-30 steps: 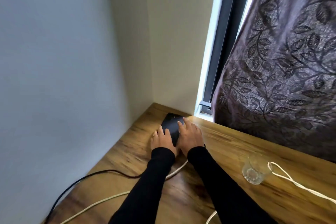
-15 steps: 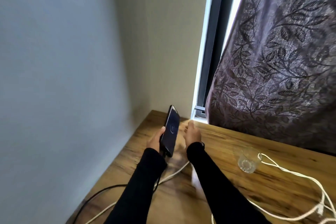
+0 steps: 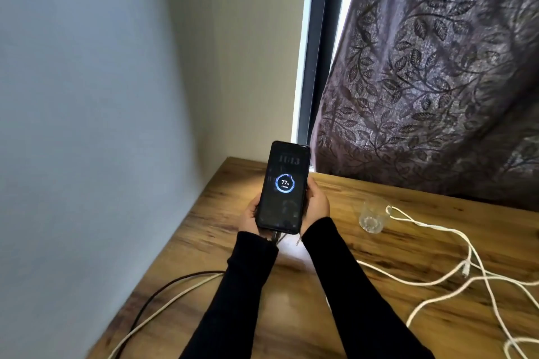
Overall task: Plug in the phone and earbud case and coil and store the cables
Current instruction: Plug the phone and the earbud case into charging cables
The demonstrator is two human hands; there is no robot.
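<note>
A black phone (image 3: pixel 284 188) is held upright above the wooden table (image 3: pixel 408 242), its lit screen facing me with a charging ring reading 77. My left hand (image 3: pixel 248 217) grips its lower left edge and my right hand (image 3: pixel 316 204) grips its right edge. A dark cable (image 3: pixel 151 297) is plugged into the phone's bottom end and runs down to the left along the table. Beside it lies a white cable (image 3: pixel 163 309). More white cables (image 3: pixel 455 274) sprawl loosely over the right of the table. No earbud case is in view.
A clear drinking glass (image 3: pixel 372 220) stands on the table right of my hands. A dark leaf-patterned curtain (image 3: pixel 431 81) hangs behind the table. A grey wall (image 3: pixel 87 125) borders the table's left edge, with a window frame (image 3: pixel 318 46) in the corner.
The phone lay flat on the table under both hands. My left hand tilted it up on edge, and now both hands hold it raised with the lit screen turned toward me.
</note>
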